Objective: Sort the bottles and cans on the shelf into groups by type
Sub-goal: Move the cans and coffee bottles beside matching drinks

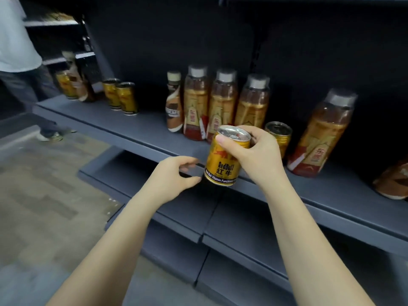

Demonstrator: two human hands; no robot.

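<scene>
My right hand [256,151] grips a gold Red Bull can [223,162] by its top, in front of the shelf edge. My left hand [174,175] hovers just left of the can's base, fingers loosely curled and holding nothing. On the dark shelf [141,129] stand three amber drink bottles [196,102] with grey caps, with a brown coffee bottle [174,102] to their left. Another gold can [278,134] stands behind my right hand. A further amber bottle [322,133] is at the right. Two gold cans [121,97] stand at the left.
At the far left of the shelf are another gold can [64,85] and a brown bottle [76,78]. A brown bottle [393,182] lies at the right edge. Lower shelves [220,219] jut out below my arms. A person [19,51] stands at the left on the floor.
</scene>
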